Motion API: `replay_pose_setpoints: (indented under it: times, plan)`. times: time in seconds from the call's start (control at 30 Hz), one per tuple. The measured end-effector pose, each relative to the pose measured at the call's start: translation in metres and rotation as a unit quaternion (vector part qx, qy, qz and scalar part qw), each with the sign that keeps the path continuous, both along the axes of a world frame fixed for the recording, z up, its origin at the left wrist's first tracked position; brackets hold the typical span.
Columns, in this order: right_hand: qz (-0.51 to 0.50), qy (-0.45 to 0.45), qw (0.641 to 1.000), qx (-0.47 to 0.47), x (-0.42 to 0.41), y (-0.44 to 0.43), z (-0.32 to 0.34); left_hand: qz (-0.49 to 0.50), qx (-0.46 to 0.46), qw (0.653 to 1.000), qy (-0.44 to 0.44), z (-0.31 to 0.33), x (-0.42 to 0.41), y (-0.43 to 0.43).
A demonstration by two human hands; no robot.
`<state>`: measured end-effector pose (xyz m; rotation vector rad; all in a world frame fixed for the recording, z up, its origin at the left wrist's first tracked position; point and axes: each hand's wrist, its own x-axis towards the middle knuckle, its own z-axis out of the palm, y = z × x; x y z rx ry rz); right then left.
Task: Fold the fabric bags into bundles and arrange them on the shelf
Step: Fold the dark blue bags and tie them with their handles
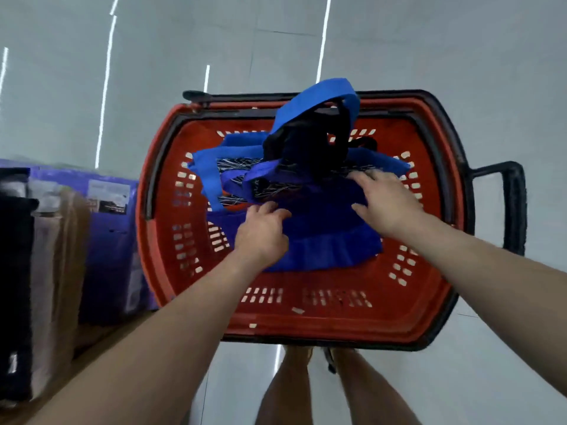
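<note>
Blue bags (322, 240) in basket (306, 326) | left hand (264, 233) grips fabric, 8 o'clock; right hand (385, 205) flat, 3 o'clock | risk: 12 o'clock strap (310, 98) may snag on lifting.

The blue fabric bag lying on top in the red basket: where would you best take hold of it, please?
Probably its left and right edges, one hand each, from above on the near side: the blue fabric bag lies flat on top, edges exposed, while the handle loops beyond look tangled.
</note>
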<state>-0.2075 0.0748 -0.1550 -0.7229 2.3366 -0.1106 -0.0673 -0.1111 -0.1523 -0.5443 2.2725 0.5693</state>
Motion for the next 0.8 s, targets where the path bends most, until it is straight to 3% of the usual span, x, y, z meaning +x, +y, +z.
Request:
replay_pose_setpoints:
  times: [0.17,0.3,0.43,0.5,0.57,0.67,0.8]
  plan:
    - [0.011,0.019,0.998,0.061,-0.011,0.008,-0.054,-0.043,-0.042,0.996,-0.058,-0.046,-0.017,0.002]
    - [-0.075,-0.05,0.995,-0.038,-0.014,0.008,-0.041,0.05,-0.033,0.995,0.08,-0.045,-0.022,-0.004]
    - [-0.116,-0.148,0.973,-0.136,-0.025,0.005,0.024,0.08,0.01,0.969,0.233,-0.001,-0.024,0.013]
    - [-0.049,-0.142,0.979,-0.14,-0.027,0.003,0.059,0.093,0.021,0.963,0.251,0.028,-0.031,0.023]
    - [-0.044,-0.114,0.977,-0.173,-0.024,0.001,0.09,0.138,0.026,0.957,0.255,0.058,-0.04,0.021]
    - [-0.182,-0.147,0.938,-0.256,-0.023,0.013,0.131,0.22,0.099,0.926,0.291,0.107,-0.045,0.003]
    - [-0.251,-0.217,0.917,-0.222,-0.021,0.037,0.181,0.278,0.196,0.882,0.327,0.183,-0.054,-0.023]
